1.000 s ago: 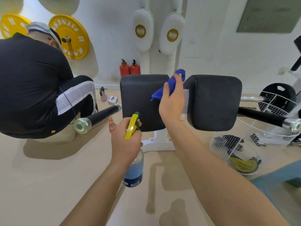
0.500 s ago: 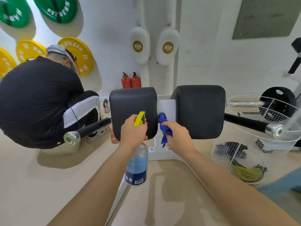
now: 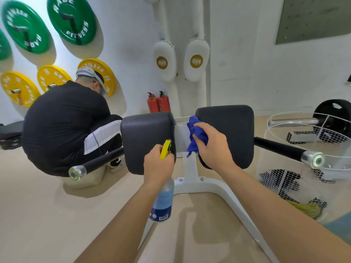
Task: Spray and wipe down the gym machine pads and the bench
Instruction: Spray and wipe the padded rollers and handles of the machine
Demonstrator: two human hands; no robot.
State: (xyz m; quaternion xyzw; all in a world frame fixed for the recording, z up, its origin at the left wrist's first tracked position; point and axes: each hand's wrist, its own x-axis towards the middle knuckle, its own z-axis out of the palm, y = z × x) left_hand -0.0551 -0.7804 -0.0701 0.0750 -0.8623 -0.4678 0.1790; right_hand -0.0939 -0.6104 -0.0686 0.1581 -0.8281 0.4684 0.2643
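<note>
Your left hand is wrapped round the bottle, held just in front of the left pad. Your right hand clutches the cloth against the right pad, at its inner edge. Press flat and drag it across the whole face, then round the edges. Whether the pads are wet is unclear, and their far sides are hidden. What may be the bench, far left, is cut off.

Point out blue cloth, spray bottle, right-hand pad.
blue cloth [image 3: 192, 123], head view, upper fold.
spray bottle [image 3: 163, 200], head view, clear body.
right-hand pad [image 3: 239, 133], head view, front face.
</note>
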